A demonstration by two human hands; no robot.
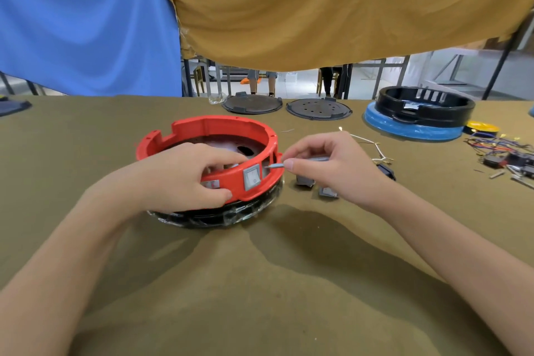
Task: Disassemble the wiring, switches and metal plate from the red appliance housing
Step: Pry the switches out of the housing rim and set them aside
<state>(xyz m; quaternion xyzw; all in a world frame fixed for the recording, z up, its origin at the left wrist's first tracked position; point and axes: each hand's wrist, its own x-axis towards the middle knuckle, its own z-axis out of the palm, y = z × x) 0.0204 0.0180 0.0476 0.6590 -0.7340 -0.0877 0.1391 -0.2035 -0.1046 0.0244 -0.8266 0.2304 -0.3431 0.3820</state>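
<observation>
The round red appliance housing (219, 127) sits on a black taped base (219, 215) in the middle of the table. My left hand (179, 176) grips its near wall, fingers inside and thumb outside. A grey rocker switch (252, 177) is set in that wall, with another switch (211, 184) partly hidden under my thumb. My right hand (320, 165) pinches a thin grey metal tool (276, 165) whose tip points into an open slot just right of the grey switch. Two loose grey switches (305, 181) lie under my right hand.
White wires (372, 147) and a black part (387, 172) lie right of my right hand. A tangle of coloured wires and switches (505, 153) sits at far right. A black housing on a blue ring (419, 113) and two dark round plates (252, 104) stand along the far edge.
</observation>
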